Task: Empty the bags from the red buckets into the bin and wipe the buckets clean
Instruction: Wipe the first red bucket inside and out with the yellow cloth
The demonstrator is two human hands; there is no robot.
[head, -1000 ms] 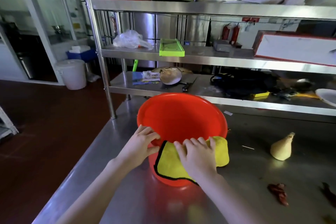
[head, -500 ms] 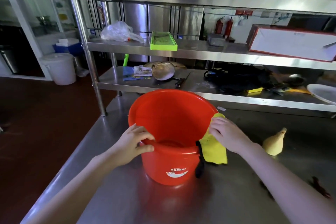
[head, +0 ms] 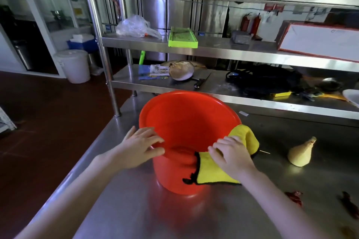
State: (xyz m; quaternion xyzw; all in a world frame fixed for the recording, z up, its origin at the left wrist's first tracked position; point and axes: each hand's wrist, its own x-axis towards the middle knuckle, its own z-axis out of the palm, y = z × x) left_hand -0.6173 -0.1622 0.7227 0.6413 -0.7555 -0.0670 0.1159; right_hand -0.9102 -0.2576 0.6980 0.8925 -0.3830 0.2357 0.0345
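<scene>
A red bucket [head: 186, 122] stands upright on the steel table [head: 155, 217], with nothing visible inside it. My left hand [head: 138, 146] grips its near left rim, fingers curled over the edge. A yellow cloth with a black border [head: 215, 172] is draped over the near right rim and down the outer wall. My right hand [head: 232, 154] presses flat on that cloth against the bucket's rim and side.
A pale cone-shaped wrapped lump [head: 301, 154] lies right of the bucket, with dried red chillies [head: 295, 197] nearer me. A steel shelf rack [head: 213, 91] stands behind, holding a knife, a green tray [head: 182, 40] and bags. A white lidded bin [head: 74, 66] sits on the floor, far left.
My right hand slid the cloth from the bucket's right side back toward the near rim. My left hand kept its hold on the left rim.
</scene>
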